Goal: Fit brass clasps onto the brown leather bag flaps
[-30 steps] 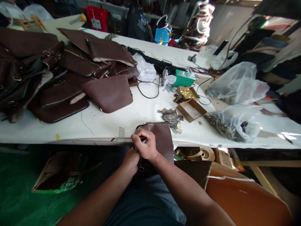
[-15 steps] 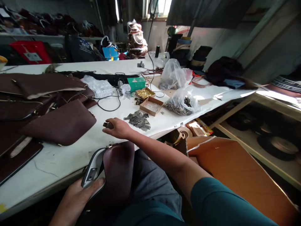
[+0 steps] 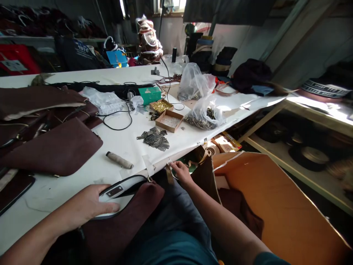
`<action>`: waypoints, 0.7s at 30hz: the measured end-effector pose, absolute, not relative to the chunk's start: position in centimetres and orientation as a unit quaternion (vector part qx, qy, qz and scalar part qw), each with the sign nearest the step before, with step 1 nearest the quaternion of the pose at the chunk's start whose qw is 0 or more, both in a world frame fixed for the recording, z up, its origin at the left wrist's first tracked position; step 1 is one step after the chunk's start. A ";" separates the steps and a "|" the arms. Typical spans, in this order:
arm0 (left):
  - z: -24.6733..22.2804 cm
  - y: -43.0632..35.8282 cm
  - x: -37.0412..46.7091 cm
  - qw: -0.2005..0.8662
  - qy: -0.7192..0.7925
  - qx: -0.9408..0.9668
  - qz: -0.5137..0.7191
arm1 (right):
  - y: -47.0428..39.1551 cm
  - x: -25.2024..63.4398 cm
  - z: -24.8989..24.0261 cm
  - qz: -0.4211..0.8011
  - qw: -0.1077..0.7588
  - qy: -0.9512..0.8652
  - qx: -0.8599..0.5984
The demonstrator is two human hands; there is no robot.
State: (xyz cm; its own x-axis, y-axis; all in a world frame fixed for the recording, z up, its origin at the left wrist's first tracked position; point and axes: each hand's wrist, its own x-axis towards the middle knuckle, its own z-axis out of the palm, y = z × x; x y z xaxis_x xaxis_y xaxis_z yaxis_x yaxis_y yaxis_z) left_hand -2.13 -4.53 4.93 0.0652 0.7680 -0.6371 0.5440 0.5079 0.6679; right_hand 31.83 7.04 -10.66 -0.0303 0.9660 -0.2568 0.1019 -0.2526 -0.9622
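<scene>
My left hand (image 3: 88, 204) grips a maroon leather bag (image 3: 132, 217) by its open mouth, the thumb on the pale lining. A small metal plate (image 3: 114, 191) shows in the lining near the dark-edged rim. At the table's front edge my right hand (image 3: 180, 172) has its fingertips closed together; what they pinch is too small to make out. Just below them hangs a narrow brown strip (image 3: 169, 175). A grey wrapped cylindrical tool (image 3: 119, 160) with a dark end lies on the table beyond the bag. Behind it is a pile of flat metal plates (image 3: 154, 139).
Maroon bag pieces (image 3: 57, 147) are stacked on the left of the table. Farther back stand a cardboard tray (image 3: 169, 121), a box of gold-coloured parts (image 3: 162, 106) and plastic bags of hardware (image 3: 205, 116). A large open carton (image 3: 275, 191) stands at my right.
My right hand has let go of the grey cylindrical tool, which now lies on the table, and has moved right to the table edge. The bag in my left hand has tilted and risen slightly.
</scene>
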 end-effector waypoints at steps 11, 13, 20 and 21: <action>0.4 0.7 -2.6 0.542 0.667 0.510 0.050 | 7.7 32.3 -9.5 0.665 0.377 -0.364 -0.532; 0.4 0.8 -2.8 0.542 0.665 0.512 0.049 | 7.7 32.2 -9.5 0.679 0.367 -0.348 -0.533; 0.8 0.8 -2.6 0.544 0.668 0.506 0.046 | 7.8 32.2 -9.6 0.692 0.368 -0.317 -0.535; 0.8 0.7 -2.7 0.545 0.666 0.506 0.047 | 7.8 32.2 -9.7 0.691 0.372 -0.315 -0.534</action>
